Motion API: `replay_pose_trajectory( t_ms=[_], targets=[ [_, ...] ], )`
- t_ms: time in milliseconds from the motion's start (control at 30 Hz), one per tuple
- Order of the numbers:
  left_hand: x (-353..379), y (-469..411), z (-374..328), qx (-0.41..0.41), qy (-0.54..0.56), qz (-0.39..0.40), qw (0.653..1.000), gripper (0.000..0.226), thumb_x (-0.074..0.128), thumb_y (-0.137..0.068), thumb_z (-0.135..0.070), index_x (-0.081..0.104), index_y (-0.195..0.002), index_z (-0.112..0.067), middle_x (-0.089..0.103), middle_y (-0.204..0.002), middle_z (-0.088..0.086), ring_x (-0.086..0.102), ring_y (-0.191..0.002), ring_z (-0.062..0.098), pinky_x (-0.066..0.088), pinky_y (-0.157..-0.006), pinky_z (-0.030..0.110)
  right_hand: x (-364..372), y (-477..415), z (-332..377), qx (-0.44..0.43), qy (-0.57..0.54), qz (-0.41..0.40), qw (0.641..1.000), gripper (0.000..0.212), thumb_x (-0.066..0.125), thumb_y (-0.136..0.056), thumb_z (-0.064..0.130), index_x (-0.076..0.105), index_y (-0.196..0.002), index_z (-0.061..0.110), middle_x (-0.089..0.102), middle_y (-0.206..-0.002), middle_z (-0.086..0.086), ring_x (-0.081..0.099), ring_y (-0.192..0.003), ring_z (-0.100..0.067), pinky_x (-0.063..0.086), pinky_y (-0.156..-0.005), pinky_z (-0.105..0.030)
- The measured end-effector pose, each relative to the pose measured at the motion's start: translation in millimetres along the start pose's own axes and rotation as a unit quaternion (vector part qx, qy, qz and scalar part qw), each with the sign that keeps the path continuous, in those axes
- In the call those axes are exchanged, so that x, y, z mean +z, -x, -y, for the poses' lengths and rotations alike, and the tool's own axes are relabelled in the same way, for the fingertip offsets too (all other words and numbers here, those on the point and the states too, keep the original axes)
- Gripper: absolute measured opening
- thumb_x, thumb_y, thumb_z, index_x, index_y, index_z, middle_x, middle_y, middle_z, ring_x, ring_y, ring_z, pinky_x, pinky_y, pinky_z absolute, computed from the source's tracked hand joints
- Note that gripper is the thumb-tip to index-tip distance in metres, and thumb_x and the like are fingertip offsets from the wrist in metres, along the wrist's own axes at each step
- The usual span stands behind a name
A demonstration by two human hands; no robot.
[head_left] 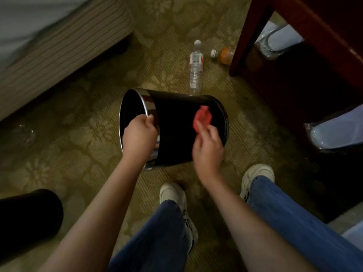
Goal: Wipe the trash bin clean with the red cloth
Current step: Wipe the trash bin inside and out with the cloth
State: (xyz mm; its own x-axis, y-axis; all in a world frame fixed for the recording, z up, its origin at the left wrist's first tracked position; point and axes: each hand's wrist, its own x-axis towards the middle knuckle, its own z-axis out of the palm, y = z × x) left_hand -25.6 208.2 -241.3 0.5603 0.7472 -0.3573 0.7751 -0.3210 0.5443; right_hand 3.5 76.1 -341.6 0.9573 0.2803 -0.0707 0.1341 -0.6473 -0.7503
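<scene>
Glossy black cylindrical trash bin was tipped sideways over patterned carpet, chrome-banded mouth facing left. Left hand gripped the rim. Right hand pinched crumpled red cloth against the bin wall. 1 clear water bottle lay just behind; dark wooden table leg stood to the right.

The round black trash bin with a shiny metal rim is tipped sideways. The left hand grips its rim. The right hand presses the small red cloth on its side.
</scene>
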Motion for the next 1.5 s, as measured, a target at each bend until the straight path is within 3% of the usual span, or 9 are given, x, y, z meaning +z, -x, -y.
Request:
replay_pose_trajectory(
  t_ms=[100,233,367,467,600,833,1200,1400,1500],
  targets=[
    [-5.5,-3.5,8.9,-0.02,-0.003,-0.016,1.0,0.03,0.038,-0.1,-0.025,0.059,-0.089,-0.005,0.056,-0.068,0.009,0.052,-0.063,0.026,0.044,-0.06,0.036,13.0,16.6,50.4,-0.127,-0.007,0.011,0.992,0.041,0.052,-0.085,0.012,0.059,-0.125,0.019,0.059,-0.116,-0.006,0.059,-0.094,-0.024,0.051,-0.077,-0.036],
    [-12.3,-5.4,18.2,-0.032,0.005,-0.001,0.999,0.034,0.038,-0.1,-0.025,0.061,-0.094,-0.001,0.06,-0.073,0.012,0.057,-0.07,0.029,0.047,-0.067,0.038,18.6,17.1,68.6,-0.193,0.011,0.03,0.981,0.039,0.045,-0.088,0.015,0.06,-0.125,0.02,0.059,-0.118,-0.007,0.057,-0.089,-0.026,0.049,-0.071,-0.031],
    [-18.8,1.2,24.1,-0.057,0.038,0.015,0.998,0.029,0.038,-0.101,-0.025,0.059,-0.099,-0.006,0.051,-0.071,0.01,0.045,-0.059,0.019,0.04,-0.064,0.036,9.0,-20.6,0.7,-0.024,0.01,0.016,1.0,0.042,0.054,-0.086,0.005,0.062,-0.124,0.023,0.057,-0.12,-0.009,0.059,-0.095,-0.032,0.048,-0.079,-0.039],
    [-19.9,3.7,20.2,-0.057,0.057,0.034,0.996,0.031,0.039,-0.1,-0.026,0.061,-0.1,-0.003,0.058,-0.079,0.018,0.054,-0.069,0.028,0.048,-0.07,0.042,-5.1,-38.1,-31.7,0.056,0.035,0.03,0.997,0.039,0.048,-0.093,0.009,0.057,-0.129,0.021,0.052,-0.129,-0.008,0.057,-0.106,-0.029,0.044,-0.083,-0.035],
    [-17.2,0.6,13.9,-0.054,0.1,0.023,0.993,0.037,0.044,-0.098,-0.032,0.065,-0.101,-0.002,0.065,-0.097,0.025,0.062,-0.09,0.039,0.051,-0.081,0.048,-8.4,-41.6,-29.2,0.068,0.063,0.041,0.995,0.039,0.046,-0.096,0.012,0.052,-0.133,0.021,0.049,-0.132,-0.005,0.057,-0.106,-0.027,0.043,-0.082,-0.032],
    [-19.3,14.1,27.0,0.006,0.02,-0.016,1.0,0.036,0.038,-0.098,-0.043,0.06,-0.084,-0.017,0.065,-0.083,0.012,0.062,-0.076,0.027,0.05,-0.069,0.042,-2.6,-57.1,-23.3,0.048,0.088,0.059,0.993,0.041,0.044,-0.095,0.011,0.052,-0.133,0.023,0.048,-0.131,-0.006,0.057,-0.104,-0.033,0.046,-0.084,-0.04],
    [-17.2,21.5,59.0,-0.044,-0.038,0.064,0.996,0.021,0.052,-0.094,-0.025,0.059,-0.11,-0.012,0.063,-0.099,0.0,0.062,-0.092,0.017,0.048,-0.075,0.028,0.5,-57.5,-9.6,0.048,0.083,0.075,0.993,0.042,0.044,-0.095,0.011,0.051,-0.134,0.025,0.047,-0.131,-0.004,0.055,-0.107,-0.029,0.046,-0.085,-0.037],
    [-16.4,25.1,62.6,-0.04,-0.021,0.098,0.994,0.026,0.051,-0.095,-0.023,0.062,-0.1,-0.001,0.066,-0.092,0.017,0.063,-0.087,0.031,0.051,-0.083,0.049,-10.1,-60.2,-7.9,0.086,0.065,0.092,0.99,0.042,0.044,-0.094,0.008,0.051,-0.134,0.023,0.045,-0.134,-0.006,0.053,-0.112,-0.029,0.046,-0.09,-0.038],
    [-17.0,29.5,56.7,-0.024,-0.009,0.094,0.995,0.023,0.051,-0.094,-0.02,0.063,-0.095,-0.001,0.066,-0.088,0.02,0.063,-0.084,0.033,0.052,-0.079,0.049,-23.5,-59.0,-6.6,0.085,0.048,0.103,0.99,0.039,0.045,-0.094,0.008,0.055,-0.129,0.019,0.051,-0.127,-0.007,0.056,-0.109,-0.028,0.044,-0.089,-0.034]
  ],
)
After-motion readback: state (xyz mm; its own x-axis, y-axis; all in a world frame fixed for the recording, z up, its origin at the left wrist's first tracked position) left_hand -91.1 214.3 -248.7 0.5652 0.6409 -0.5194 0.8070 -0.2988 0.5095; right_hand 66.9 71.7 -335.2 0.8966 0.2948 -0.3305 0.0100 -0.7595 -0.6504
